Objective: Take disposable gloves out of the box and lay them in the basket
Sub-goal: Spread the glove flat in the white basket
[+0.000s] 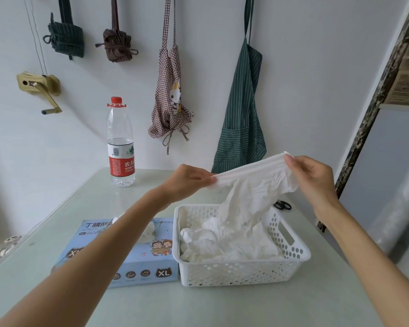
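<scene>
White wall w/ hung aprons behind a pale green glass-topped desk [57, 232]. Left hand [187, 182] & right hand [312, 182] each pinch an end of a white disposable glove's cuff [253, 168], fingers grasping it, stretched flat above the white perforated plastic basket [246, 272], prob. to lay it smooth; its tail touches the glove pile inside. Blue cardboard glove box [149, 263] touches basket's left wall. Room to the right; desk edge near.

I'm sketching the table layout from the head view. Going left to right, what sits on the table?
Glove box → water bottle, farther back → white basket holding gloves → scissors behind the basket's right side.
</scene>
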